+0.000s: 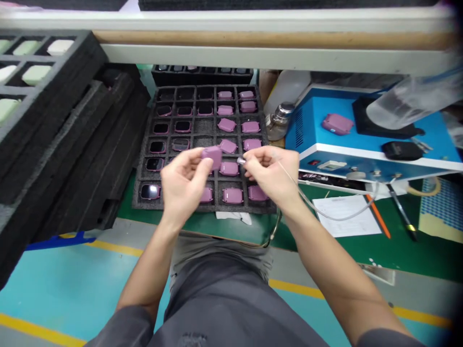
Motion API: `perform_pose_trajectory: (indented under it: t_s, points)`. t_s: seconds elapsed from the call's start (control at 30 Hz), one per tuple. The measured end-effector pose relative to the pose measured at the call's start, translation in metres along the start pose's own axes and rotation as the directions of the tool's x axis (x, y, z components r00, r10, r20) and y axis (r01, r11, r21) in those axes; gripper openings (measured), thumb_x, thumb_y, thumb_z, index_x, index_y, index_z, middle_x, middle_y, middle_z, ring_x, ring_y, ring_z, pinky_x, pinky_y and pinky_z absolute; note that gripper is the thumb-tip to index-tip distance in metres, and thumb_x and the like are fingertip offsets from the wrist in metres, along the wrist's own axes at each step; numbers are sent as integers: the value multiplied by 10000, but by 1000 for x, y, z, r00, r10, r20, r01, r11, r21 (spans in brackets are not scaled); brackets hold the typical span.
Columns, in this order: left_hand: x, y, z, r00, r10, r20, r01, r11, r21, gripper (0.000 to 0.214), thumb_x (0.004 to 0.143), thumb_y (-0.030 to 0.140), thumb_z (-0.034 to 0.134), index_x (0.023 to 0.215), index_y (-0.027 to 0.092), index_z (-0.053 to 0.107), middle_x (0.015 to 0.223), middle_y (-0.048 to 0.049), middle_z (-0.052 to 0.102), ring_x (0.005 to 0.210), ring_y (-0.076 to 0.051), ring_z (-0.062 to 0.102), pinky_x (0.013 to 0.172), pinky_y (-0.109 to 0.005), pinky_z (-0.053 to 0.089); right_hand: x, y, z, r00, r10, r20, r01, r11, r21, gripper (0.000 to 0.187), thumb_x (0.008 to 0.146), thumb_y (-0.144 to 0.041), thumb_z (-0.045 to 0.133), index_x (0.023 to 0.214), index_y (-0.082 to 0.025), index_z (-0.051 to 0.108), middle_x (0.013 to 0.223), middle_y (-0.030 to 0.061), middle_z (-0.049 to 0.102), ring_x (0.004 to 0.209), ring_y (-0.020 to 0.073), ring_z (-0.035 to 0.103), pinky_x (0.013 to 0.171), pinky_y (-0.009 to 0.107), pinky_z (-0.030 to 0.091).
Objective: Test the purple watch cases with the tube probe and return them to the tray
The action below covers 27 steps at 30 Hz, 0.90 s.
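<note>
L hand (184, 185) grips pink watch case (212, 157), R hand (269, 173) pinches hose nozzle (241, 161).

Head-worn camera looks forward and down from above the person's lap, close over the left hand (183, 185) and right hand (269, 173), with the foam tray (213, 208) and green worktop (398, 241) just beyond and grey trousers (217, 299) below.
</note>
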State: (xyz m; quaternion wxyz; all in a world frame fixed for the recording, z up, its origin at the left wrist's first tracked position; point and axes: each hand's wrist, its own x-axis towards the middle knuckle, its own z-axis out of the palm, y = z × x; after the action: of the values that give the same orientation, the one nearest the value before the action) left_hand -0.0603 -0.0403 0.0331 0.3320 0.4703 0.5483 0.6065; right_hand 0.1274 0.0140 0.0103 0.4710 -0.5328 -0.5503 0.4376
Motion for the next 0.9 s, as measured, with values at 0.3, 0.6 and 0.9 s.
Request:
perform_pose_trajectory:
  t_s: [0.3,0.6,0.9]
  points:
    - [43,-24,-48,986,-165,9,165,985,-50,262,822,415,797,943,226,663,771,7,628,664,-134,611,623,-247,545,22,21,-11,983,77,168,-25,956,-291,174,792,-317,692,802,-171,788,647,25,725,569,141,652,521,219,458]
    - [61,-28,-32,830,-135,542,-371,592,716,235,877,345,788,1088,255,838,1003,-83,831,981,-331,774,856,-369,527,7,19,-4,976,13,215,50,958,-283,249,834,-386,688,854,-170,809,653,9,701,586,136,578,556,255,405]
    - [62,-16,-48,840,-111,531,-346,645,681,113,817,280,833,905,217,802,876,-34,780,798,-223,692,756,-306,470,1,15,14,966,-58,252,100,982,-160,191,842,-323,681,869,-194,819,749,19,781,638,142,636,610,259,478]
